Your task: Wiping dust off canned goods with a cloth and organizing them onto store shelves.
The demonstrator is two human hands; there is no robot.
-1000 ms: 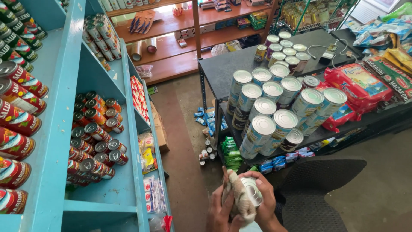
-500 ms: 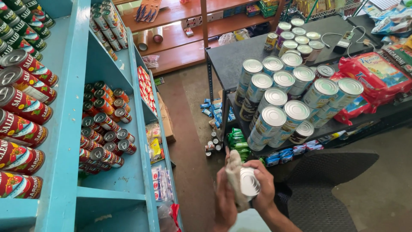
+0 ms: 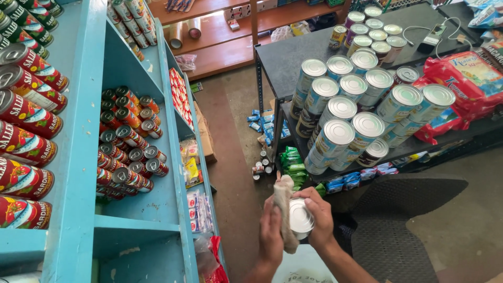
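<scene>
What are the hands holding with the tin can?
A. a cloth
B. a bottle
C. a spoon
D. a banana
A: the left hand presses a beige cloth against the tin can, which the right hand grips from the other side.

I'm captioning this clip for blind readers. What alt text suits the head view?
Seen from above, a right hand holds a small tin while the left hand presses a cloth against it. Blue shelves of red cans stand left; stacked silver-topped cans fill a black rack right.
</scene>
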